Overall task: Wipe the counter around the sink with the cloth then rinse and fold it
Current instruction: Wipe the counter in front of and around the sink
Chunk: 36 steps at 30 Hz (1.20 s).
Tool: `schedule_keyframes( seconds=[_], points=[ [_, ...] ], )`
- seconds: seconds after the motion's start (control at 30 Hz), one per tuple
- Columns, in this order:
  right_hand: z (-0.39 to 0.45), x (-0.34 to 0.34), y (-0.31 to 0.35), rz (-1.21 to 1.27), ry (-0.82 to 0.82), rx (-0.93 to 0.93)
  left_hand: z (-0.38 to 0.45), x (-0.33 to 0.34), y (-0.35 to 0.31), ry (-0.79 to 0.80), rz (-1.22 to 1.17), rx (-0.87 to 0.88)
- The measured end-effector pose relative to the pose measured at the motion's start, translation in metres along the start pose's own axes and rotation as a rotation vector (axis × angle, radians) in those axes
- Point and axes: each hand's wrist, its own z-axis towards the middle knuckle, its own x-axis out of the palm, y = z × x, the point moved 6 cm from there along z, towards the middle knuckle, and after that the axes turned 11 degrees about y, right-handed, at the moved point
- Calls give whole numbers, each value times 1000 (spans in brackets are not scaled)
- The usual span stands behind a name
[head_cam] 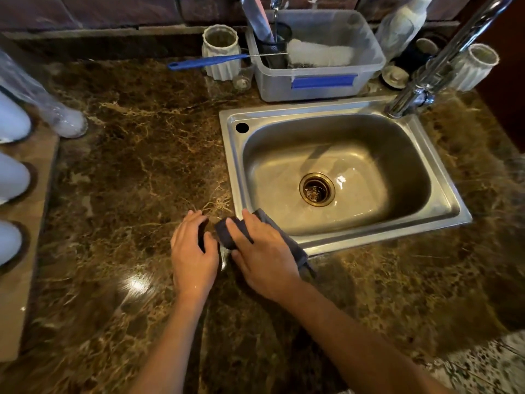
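Observation:
A dark grey cloth (224,233) lies bunched on the brown marble counter (136,155) at the front left corner of the steel sink (454,214). My right hand (264,257) lies flat on top of the cloth, fingers spread over it, pressing it down. One end of the cloth trails out past my right wrist along the sink's front rim. My left hand (193,248) rests on the counter just left of the cloth, fingers curled, its thumb near the cloth's edge; whether it touches the cloth is unclear. The sink basin is wet around the drain (316,189).
Behind the sink stand a clear plastic tub (321,86) with a blue brush (204,61) and utensils, white ribbed jars (221,49) and a chrome tap (426,78) at the back right. White cups on a wooden board (25,251) line the left edge.

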Motion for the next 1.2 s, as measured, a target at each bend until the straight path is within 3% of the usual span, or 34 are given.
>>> schedule_keyframes(
  seconds=[0.1, 0.27, 0.43, 0.5, 0.6, 0.7, 0.77, 0.97, 1.07, 1.2],
  points=[
    [-21, 14, 19, 29, -37, 54, 1, 2, -2, 9, 17, 16],
    [-62, 15, -17, -60, 44, -192, -2, 2, -5, 18, 21, 12],
    [-25, 16, 11, 51, -82, 36, 0, 2, -5, 8, 33, 8],
    [-43, 26, 18, -38, -66, -17, -1, 3, -7, 11, 40, 8],
    [-59, 20, -24, -150, 1, -117, -2, 2, -7, 2, 37, -19],
    [-62, 5, -76, -126, -28, 91, -2, 3, -9, -14, 46, -60],
    [-57, 6, -65, -98, -81, 145, -1, 4, -11, -33, 68, -68],
    [-20, 15, -14, -101, -86, -87, 2, 12, -14, -27, 153, -88],
    [-36, 5, -45, -163, -61, -91, -7, 25, -30, 7, 180, -132],
    [-75, -20, -142, -138, -127, 131, -33, 56, -58, 89, 234, -138]
  ],
)
